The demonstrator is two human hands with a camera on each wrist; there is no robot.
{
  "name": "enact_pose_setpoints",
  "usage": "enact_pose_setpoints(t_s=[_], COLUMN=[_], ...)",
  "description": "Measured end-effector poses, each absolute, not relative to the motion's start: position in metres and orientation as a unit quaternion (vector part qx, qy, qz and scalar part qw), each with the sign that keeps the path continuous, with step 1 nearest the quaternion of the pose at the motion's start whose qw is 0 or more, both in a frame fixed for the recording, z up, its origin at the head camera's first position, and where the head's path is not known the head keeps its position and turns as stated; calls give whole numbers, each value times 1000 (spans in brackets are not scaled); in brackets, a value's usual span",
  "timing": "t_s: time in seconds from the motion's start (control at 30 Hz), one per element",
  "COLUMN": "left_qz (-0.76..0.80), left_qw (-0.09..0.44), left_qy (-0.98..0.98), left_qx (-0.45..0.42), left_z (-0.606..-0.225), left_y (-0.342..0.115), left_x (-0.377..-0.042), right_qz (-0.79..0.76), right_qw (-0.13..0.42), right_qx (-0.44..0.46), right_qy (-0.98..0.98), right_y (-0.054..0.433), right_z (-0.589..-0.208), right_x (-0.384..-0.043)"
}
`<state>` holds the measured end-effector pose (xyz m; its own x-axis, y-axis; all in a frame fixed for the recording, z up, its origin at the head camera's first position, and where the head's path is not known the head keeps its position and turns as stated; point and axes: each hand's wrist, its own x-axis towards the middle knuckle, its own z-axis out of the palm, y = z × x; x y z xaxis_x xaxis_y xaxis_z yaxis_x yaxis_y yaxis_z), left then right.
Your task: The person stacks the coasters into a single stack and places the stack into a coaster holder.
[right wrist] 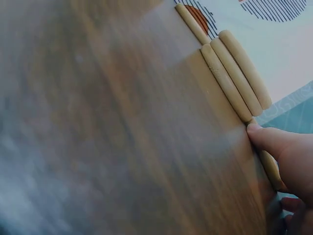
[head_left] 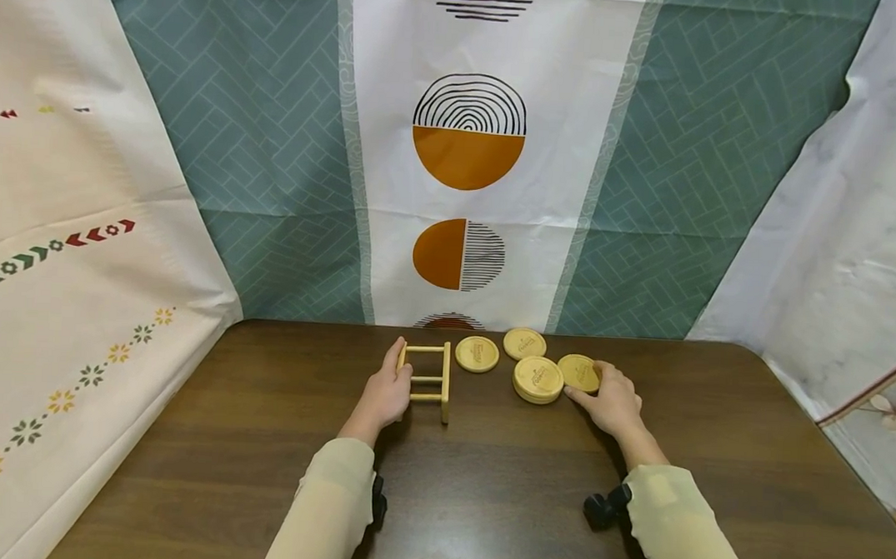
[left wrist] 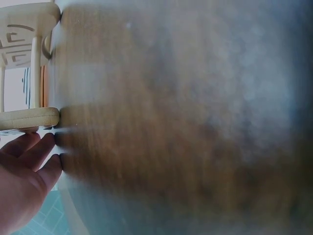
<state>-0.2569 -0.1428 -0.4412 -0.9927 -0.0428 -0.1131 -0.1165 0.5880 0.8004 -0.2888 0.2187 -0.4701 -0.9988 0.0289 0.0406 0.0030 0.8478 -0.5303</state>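
A small wooden coaster rack (head_left: 446, 388) with round crossbars stands on the table. At its left side, my left hand (head_left: 386, 391) grips the end panel; the left wrist view shows fingertips (left wrist: 46, 144) against that panel (left wrist: 34, 117). Over to the right, my right hand (head_left: 614, 399) holds a round wooden coaster (head_left: 579, 374) by its edge, thumb on the near side. This coaster lies flat and touches or nearly touches a stack of coasters (head_left: 538, 378), seen edge-on in the right wrist view as a three-high pile (right wrist: 237, 76).
Two more flat coasters lie behind and left of the stack: one (head_left: 478, 354) close to the rack, another (head_left: 524, 344) at the table's back edge. Patterned cloth (head_left: 468, 159) hangs directly behind the brown table (head_left: 259, 471), with pale cloth at both sides.
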Motion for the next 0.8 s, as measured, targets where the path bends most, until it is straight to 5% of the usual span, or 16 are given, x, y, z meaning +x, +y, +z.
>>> enact_pose_setpoints(t_s=[0.8], left_qz=[456], left_qw=[21], left_qy=[889], left_qx=[-41], left_z=[-446], left_y=[-145], left_x=[-260], right_qz=[364], right_qw=[93], right_qx=[-26], right_qy=[-926], right_y=[219], right_z=[-479], right_x=[-278])
